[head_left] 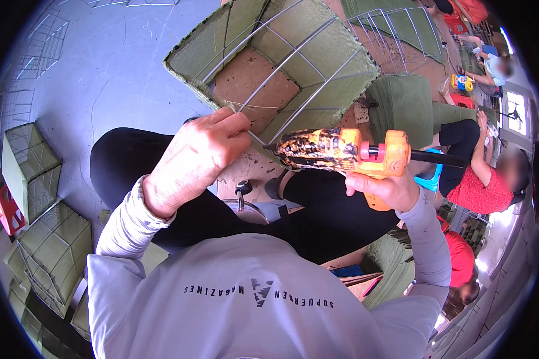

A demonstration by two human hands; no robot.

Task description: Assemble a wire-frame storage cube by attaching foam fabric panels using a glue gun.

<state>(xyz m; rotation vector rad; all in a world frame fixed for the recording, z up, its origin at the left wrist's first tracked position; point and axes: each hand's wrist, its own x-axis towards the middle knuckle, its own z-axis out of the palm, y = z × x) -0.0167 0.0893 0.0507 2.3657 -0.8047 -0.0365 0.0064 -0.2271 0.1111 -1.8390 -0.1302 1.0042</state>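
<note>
A large wire-framed box [335,107] lined with green woven fabric stands tilted in front of me, its open side toward me. My left hand [206,146] is closed in a pinch at the box's near corner, by a wire. What exactly lies between the fingertips is hidden. My right hand [383,188] grips an orange glue gun [347,152] smeared with dark residue, a black glue stick poking out of its back. The gun's nozzle points left, close to the near wire corner and my left fingers.
Green fabric-covered boxes [51,257] and a red stool [9,209] stand at left. Bare wire frames [45,45] lie at the far left. Green fabric pieces [401,102] lie at right. A co-worker in red [479,185] sits nearby, others beyond. A round metal lid [245,209] is between my legs.
</note>
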